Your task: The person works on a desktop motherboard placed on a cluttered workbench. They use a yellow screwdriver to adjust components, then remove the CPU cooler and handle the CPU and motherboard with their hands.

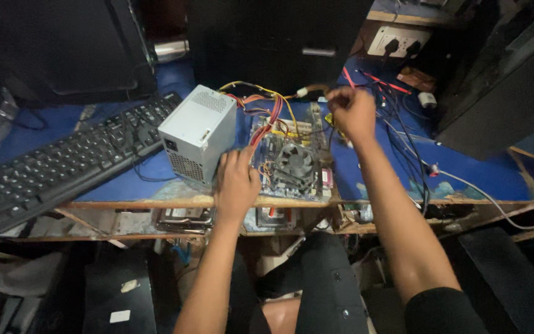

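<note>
Motherboard (pixel 292 162) lies flat on the blue bench top (pixel 465 173), beside the grey power supply (pixel 197 131). Left hand (pixel 236 182) rests spread on its near-left edge, gripping nothing. Right hand (pixel 351 112) is raised beyond it, fingers pinched on a cable (pixel 307 91). Coloured wires (pixel 267 111) run loosely from supply to board, cooler fan (pixel 296 162) fitted; wiring looks unfinished. A keyboard (pixel 63 162) sits left.

Open blue worktop (pixel 495 176) lies right of the motherboard (pixel 292 161), crossed by loose cables (pixel 403 133). The power supply (pixel 198 131) and keyboard (pixel 63 164) block the left; a dark computer case (pixel 273 43) closes the back edge.
</note>
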